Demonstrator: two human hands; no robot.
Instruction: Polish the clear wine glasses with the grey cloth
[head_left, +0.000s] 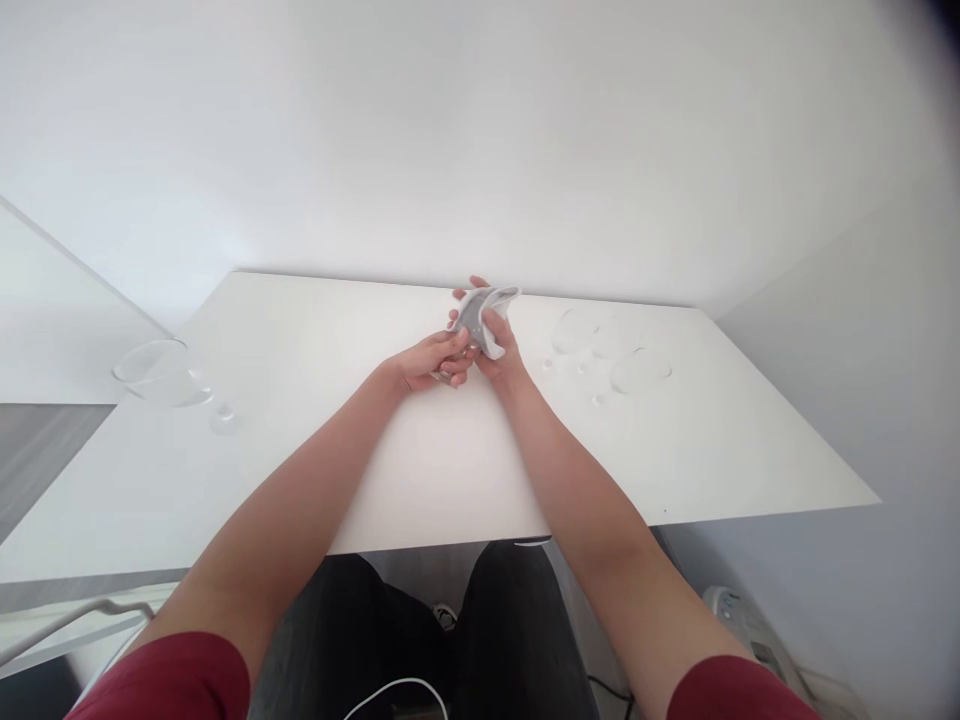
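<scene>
Both of my hands meet over the far middle part of the white table [450,460]. In my right hand [504,350] is a small grey and white cloth [474,312], bunched up with its edge standing out above the thumb. My left hand [435,358] is closed just below the cloth, its thumb against the cloth's lower edge. A small clear, shiny piece seems to show between the left fingers, but the hands and cloth hide most of it.
At the left stands a clear round glass vessel [154,375], with a small clear knob-like piece [224,415] beside it. Right of my hands lie clear round pieces [641,372] and several small clear ones. A white wall [480,150] rises behind the table.
</scene>
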